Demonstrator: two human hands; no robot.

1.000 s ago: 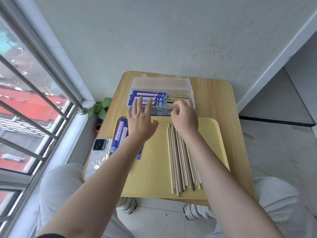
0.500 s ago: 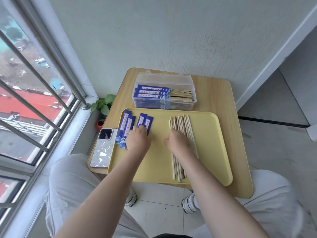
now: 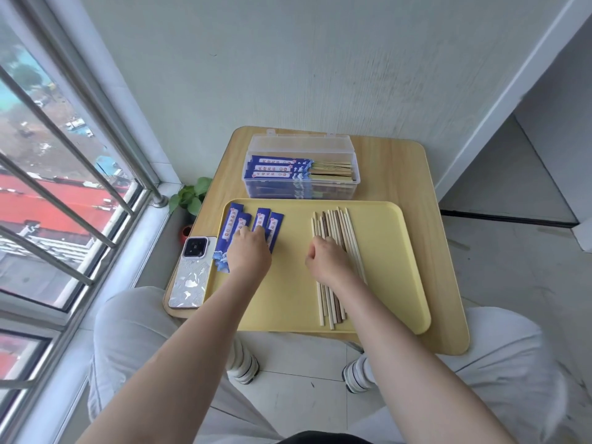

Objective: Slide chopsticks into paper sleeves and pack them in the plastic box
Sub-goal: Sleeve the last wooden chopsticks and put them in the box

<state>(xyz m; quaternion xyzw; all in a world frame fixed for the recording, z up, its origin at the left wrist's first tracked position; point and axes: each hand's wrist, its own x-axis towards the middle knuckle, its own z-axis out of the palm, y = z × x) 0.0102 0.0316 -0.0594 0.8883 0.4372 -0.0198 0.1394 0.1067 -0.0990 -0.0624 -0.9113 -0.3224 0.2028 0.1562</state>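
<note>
Loose chopsticks (image 3: 333, 251) on the yellow tray (image 3: 384, 251) are met by the curled right hand (image 3: 326, 262), blue sleeves (image 3: 253, 229) by the left hand (image 3: 251, 254), grip uncertain on both; one pair and one sleeve should be singled out, box (image 3: 301, 174) behind.

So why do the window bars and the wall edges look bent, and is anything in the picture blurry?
Head view: the wide-angle lens bows straight lines near the edges, so the window bars splay outward. Daylight from that window is soft and even, with only faint shadows on the yellow tray. The middle is fairly sharp: print on the blue sleeves is almost readable; the corners and trouser knees look smeared.
</note>
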